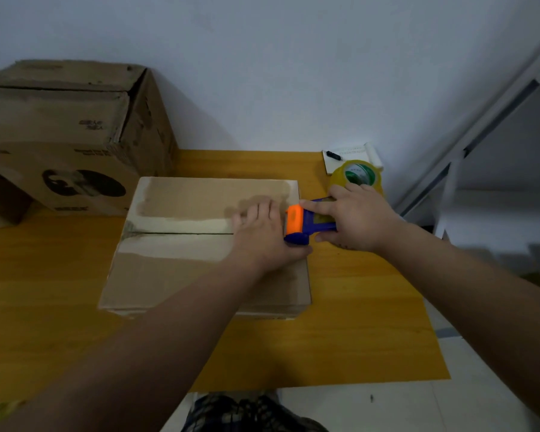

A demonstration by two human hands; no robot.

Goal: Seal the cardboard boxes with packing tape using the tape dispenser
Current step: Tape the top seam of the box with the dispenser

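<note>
Left hand [262, 236] lies with fingers released on the flat, matte cardboard box [181, 266]. Right hand [359, 219] fingers grasp the plastic tape dispenser [306, 221], long axis pointing nine o'clock.

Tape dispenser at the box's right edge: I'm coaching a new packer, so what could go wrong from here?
The left hand lies across the seam of the box just ahead of the tape dispenser, so it could block the pull. The right hand grips the dispenser close to the spare tape roll, which might get knocked.

table [356, 322]: yellow wood | notepad [353, 154]: far right corner, black pen [334, 155] on it | white rack [496, 111]: right
</note>
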